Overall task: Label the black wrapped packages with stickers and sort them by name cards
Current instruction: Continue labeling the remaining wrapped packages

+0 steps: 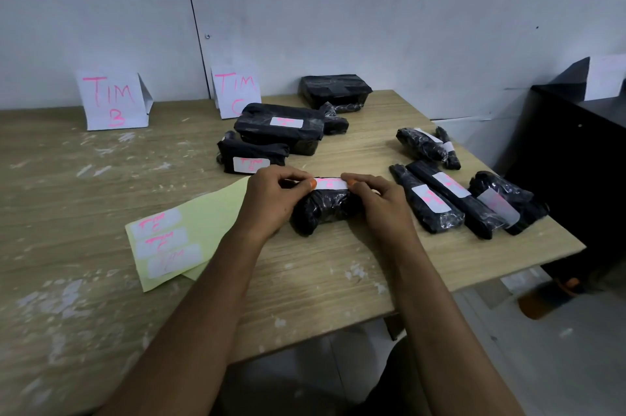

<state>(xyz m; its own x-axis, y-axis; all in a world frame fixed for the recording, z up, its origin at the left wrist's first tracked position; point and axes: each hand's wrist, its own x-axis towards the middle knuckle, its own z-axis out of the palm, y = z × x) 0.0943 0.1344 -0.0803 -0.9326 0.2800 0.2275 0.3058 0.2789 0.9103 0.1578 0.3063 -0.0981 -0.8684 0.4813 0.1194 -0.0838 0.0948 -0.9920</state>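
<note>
white sticker (pixel 330 183) stretched between left hand (pixel 271 202) and right hand (pixel 376 200), atop black package (pixel 321 212).

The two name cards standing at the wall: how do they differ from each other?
The left name card reads TIM B; the right name card reads TIM C. The left card has bare table in front of it, while black packages lie directly before the right card and cover its lower edge. Both are white folded paper with pink handwriting, standing upright by the wall.
</note>
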